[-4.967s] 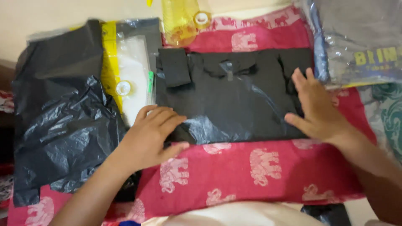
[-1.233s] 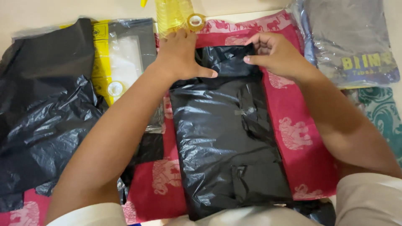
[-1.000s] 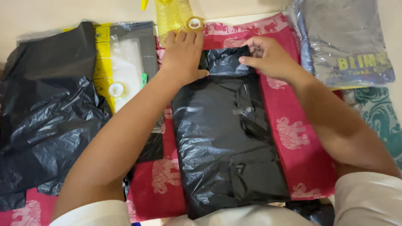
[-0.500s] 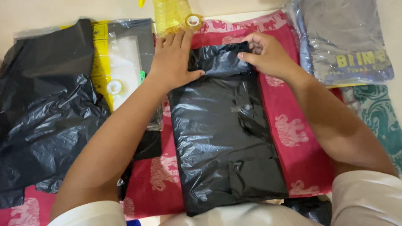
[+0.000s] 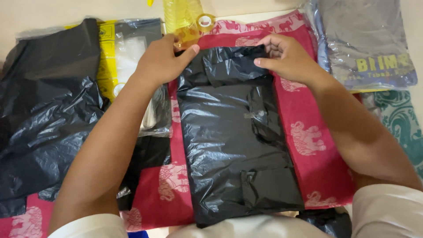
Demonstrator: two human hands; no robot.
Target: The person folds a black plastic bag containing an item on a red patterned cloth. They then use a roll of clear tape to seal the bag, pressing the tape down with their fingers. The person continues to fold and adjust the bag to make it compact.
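A black plastic-wrapped parcel [image 5: 233, 141] lies lengthwise on a red cloth with elephant prints [image 5: 308, 132], its near end at my lap. My left hand [image 5: 161, 61] presses on the parcel's far left corner, fingers flat. My right hand [image 5: 288, 57] grips the loose black plastic flap at the far right end and folds it over the parcel. A small strip of clear tape [image 5: 255, 114] sits near the middle of the parcel.
A pile of loose black plastic bags [image 5: 48, 119] lies at the left. A yellow-edged clear packet [image 5: 128, 48] sits beside it. A roll of tape [image 5: 205, 20] rests at the far edge. A grey garment in clear wrap [image 5: 365, 44] lies at the right, above a green patterned cloth [image 5: 396, 119].
The parcel was turned from crosswise to lengthwise, and both hands moved to its far end. In the last second the far flap has been folded down over the parcel.
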